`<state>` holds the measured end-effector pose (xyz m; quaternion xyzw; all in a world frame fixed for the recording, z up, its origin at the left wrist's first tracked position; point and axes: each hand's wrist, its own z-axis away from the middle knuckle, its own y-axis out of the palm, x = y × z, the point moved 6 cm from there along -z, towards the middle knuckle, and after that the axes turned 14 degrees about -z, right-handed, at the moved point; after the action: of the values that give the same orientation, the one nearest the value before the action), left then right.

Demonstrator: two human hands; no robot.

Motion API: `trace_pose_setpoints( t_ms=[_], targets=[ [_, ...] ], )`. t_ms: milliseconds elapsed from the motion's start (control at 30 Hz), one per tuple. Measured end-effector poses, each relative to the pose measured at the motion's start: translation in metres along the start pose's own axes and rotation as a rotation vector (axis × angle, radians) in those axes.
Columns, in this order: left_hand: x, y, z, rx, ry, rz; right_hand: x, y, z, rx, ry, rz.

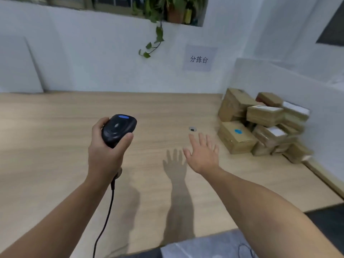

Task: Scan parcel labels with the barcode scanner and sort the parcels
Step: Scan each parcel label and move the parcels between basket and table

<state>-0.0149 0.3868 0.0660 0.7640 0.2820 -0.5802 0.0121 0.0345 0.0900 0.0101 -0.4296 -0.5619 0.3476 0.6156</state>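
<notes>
Forearms: two, bare, entering from the lower edge and reaching out over the desk (55, 136).

Pale grey-white sheet (204, 244): at the bottom edge, between the forearms; blurred, and what it is cannot be told.

Left hand (104, 151): raised above the desk, left of centre. Its fingers (100, 123) and thumb are curled round the handle of the barcode scanner (119, 128), gripping it.

Barcode scanner: black, upright, with a blue patch on top of the head, which points away from the person. A black cable (108, 211) hangs from the handle's base and runs down past the left forearm.

Right hand (202, 155): held above the desk, right of centre, palm down. Its fingers (202, 140) are straight and spread, holding nothing and pointing toward the far right corner. Its shadow (175, 164) falls on the desk just left of it.

Parcels (264, 123): brown taped cartons, piled loosely in the desk's far right corner against a white partition (279, 77). Several carry white labels. Near parcel (237, 138): bears a blue sticker and lies closest to the right hand, apart from it.

Cable hole (192, 129): small and round, set in the desk just beyond the right fingertips.

Desk: light wood grain.

Wall sign (199, 59): pale sheet with dark printed characters.

Trailing plant (158, 34): hanging from a ledge above the sign.
</notes>
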Motion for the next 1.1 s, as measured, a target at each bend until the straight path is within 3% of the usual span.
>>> trace_pose_setpoints(
  t_ms=[200,500,733,1100],
  targets=[
    [-0.025,0.088,0.003,0.140,0.057,-0.019,-0.076,-0.023,-0.007,-0.027,0.116,-0.038],
    [-0.042,0.144,0.011,0.267,0.117,0.050,-0.145,-0.038,0.010,-0.082,0.281,-0.035],
    [-0.040,0.206,0.016,0.333,0.079,0.025,-0.203,-0.034,-0.036,-0.058,0.318,-0.065],
    [-0.028,0.310,-0.014,0.125,-0.115,-0.159,-0.304,-0.021,-0.211,0.130,0.301,-0.121]
  ],
)
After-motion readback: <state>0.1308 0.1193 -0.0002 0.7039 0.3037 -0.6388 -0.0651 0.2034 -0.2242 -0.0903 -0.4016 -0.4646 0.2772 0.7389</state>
